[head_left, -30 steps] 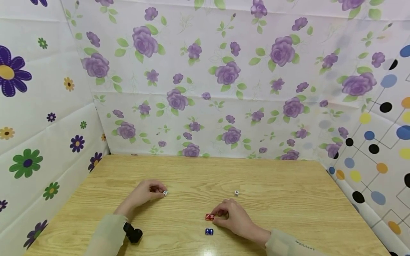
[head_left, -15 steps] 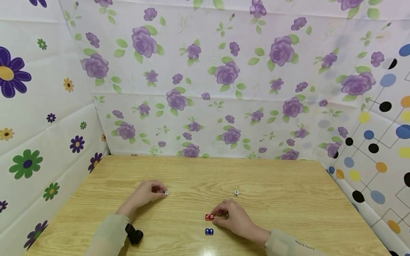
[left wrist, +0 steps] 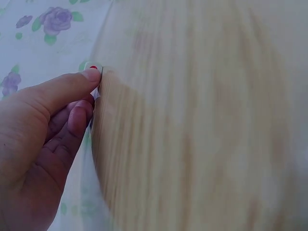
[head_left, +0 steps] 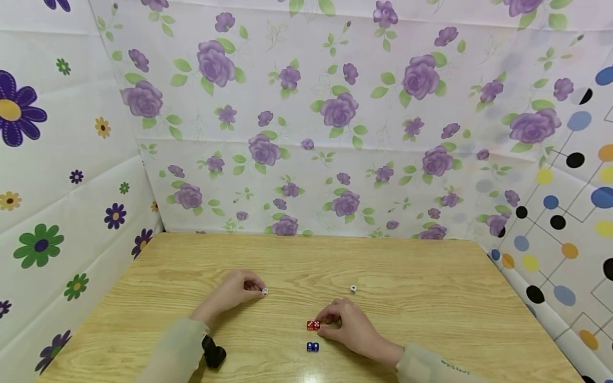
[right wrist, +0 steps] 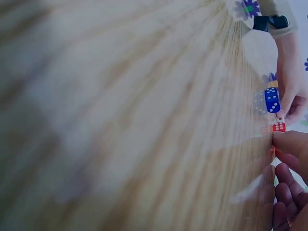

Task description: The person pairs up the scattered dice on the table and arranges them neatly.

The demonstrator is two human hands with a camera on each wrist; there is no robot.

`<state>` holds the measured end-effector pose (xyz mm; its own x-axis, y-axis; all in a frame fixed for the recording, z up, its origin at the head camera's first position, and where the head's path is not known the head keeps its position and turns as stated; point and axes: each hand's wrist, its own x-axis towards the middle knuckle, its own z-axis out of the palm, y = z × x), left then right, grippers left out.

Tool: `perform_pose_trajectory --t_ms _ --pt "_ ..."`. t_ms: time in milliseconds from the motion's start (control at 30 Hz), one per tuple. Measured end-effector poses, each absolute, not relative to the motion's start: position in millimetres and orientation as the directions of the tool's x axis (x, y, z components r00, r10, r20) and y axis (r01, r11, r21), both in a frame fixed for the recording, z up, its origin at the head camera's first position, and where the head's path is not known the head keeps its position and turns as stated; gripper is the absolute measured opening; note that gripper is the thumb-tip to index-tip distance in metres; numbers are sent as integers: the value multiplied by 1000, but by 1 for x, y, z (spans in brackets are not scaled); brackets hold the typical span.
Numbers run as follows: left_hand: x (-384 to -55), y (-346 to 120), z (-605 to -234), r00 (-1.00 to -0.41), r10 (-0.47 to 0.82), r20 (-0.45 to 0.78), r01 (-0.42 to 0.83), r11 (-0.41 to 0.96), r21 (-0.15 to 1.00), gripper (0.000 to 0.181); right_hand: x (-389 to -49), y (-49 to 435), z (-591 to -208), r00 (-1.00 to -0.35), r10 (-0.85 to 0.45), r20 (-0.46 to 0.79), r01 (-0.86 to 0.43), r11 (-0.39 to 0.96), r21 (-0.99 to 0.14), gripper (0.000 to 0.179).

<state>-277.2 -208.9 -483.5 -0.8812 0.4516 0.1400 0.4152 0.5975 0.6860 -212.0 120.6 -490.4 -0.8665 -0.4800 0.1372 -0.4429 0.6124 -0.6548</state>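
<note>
In the head view my left hand [head_left: 238,290] pinches a white die [head_left: 265,291] between thumb and fingertips, low over the wooden table left of centre. The left wrist view shows the same die [left wrist: 94,65] at the thumb tip, a red pip on it. Two red dice [head_left: 313,325] stand side by side near the middle. My right hand [head_left: 351,327] holds the right one by thumb and forefinger; its other fingers curl below the palm. Just nearer than these lie two blue dice [head_left: 313,347], touching each other. A second white die [head_left: 353,289] sits beyond my right hand.
A light wooden table [head_left: 421,276] carries everything. Flowered cloth [head_left: 311,175] rises behind its far edge, with patterned cloths on both sides. A black device [head_left: 213,353] is strapped at my left wrist.
My left hand has moved right with the white die, closer to the red dice. My right hand has stayed at the red pair; the blue dice and far white die have not moved.
</note>
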Motion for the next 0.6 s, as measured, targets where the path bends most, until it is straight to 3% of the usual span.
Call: perform_pose_trajectory --t_ms 600 --pt "-276 -161 -486 -850 514 112 436 569 697 8 -215 121 -493 -868 -478 136 -440 611 -657 14"
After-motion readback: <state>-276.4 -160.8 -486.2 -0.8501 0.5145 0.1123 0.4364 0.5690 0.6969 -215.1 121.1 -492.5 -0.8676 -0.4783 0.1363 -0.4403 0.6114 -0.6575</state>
